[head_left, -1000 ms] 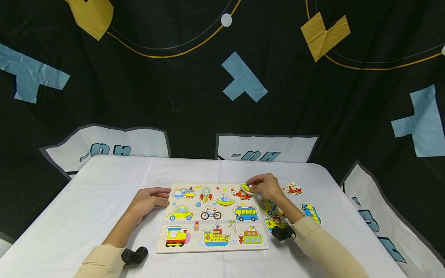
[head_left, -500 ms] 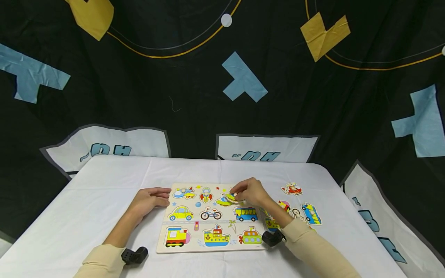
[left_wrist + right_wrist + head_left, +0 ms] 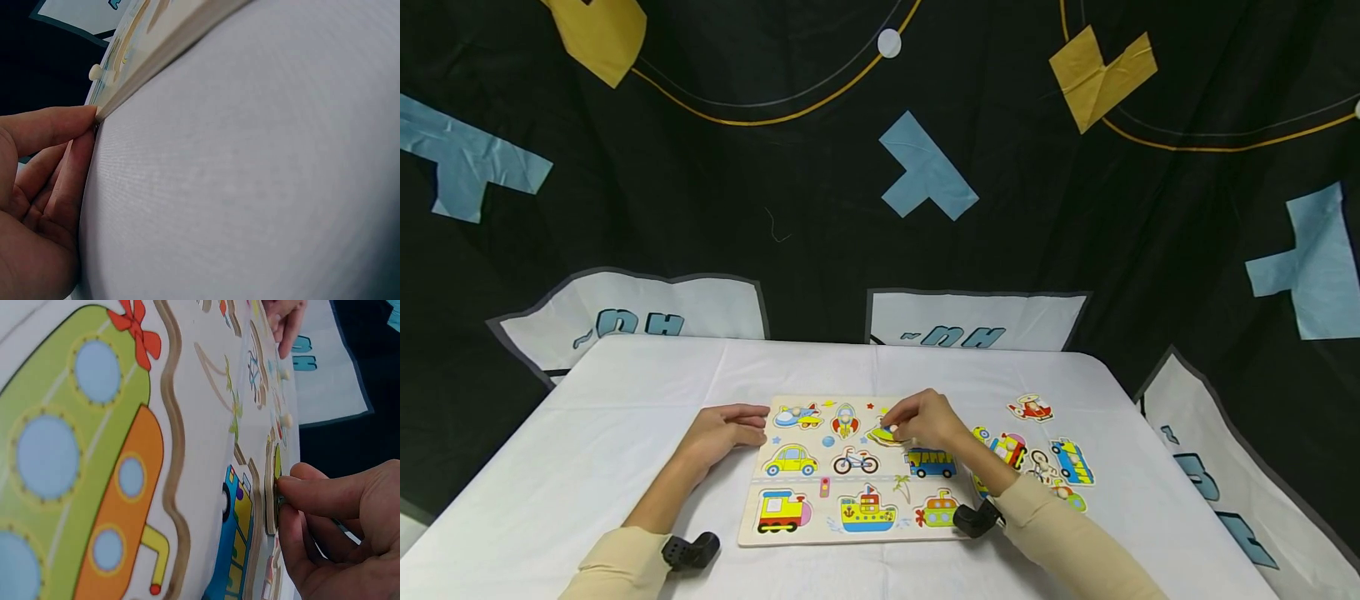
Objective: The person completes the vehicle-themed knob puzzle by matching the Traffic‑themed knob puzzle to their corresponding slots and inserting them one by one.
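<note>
inspected: puzzle board flat on the tabletop. the right grip pinches the saucer piece between thumb and fingers, above the upper row of the board at the saucer's recess; whether the piece is fully seated cannot be told. the left grip has its digits extended, tips touching the board's left edge, apparently steadying it. progress, as judged: the airplane piece and rocket piece appear fitted in the board, knobs upright. the car recess, train recess and submarine recess show no knobs and are taken as unfilled. outstanding, loose to the right of the board: helicopter piece, bus piece, train piece and bicycle piece, plus others partly hidden by the right arm. assessment: early stage, most fitting left to do.
</note>
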`<state>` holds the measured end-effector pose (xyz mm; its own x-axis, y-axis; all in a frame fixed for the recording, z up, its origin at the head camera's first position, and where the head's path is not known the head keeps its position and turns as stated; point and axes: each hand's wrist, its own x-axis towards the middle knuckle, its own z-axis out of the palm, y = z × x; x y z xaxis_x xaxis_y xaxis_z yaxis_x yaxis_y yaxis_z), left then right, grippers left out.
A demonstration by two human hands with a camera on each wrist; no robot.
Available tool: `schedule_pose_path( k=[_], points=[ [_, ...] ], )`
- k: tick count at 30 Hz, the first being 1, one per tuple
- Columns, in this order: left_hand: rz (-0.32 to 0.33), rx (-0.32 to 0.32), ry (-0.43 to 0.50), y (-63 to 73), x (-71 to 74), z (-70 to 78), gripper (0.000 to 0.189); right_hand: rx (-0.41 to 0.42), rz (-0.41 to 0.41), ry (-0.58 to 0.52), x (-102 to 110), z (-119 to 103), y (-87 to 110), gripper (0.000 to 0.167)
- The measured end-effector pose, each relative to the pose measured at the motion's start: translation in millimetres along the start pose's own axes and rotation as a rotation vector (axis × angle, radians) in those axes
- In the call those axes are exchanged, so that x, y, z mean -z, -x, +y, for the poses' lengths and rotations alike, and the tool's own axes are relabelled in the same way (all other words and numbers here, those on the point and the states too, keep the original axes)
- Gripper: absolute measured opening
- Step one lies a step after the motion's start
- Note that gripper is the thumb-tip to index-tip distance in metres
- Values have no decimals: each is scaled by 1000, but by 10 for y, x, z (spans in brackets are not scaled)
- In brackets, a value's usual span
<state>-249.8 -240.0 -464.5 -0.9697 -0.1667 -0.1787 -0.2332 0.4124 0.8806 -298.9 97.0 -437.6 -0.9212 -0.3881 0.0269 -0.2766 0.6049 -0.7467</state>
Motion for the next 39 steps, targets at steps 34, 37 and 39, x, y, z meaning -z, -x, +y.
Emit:
schedule_pose_path(
  k=[34, 37, 39],
  points=[
    [3, 1, -4, -10, 3, -5, 51, -50, -21, -12, -96, 11, -82, 19],
    [-1, -3, -9, -10, 1, -8, 51, -54, -22, -10, -90, 11, -73, 19],
    [-1, -5, -10, -12, 3, -7, 50, -52, -22, -8, -78, 9, -67, 19]
  ],
)
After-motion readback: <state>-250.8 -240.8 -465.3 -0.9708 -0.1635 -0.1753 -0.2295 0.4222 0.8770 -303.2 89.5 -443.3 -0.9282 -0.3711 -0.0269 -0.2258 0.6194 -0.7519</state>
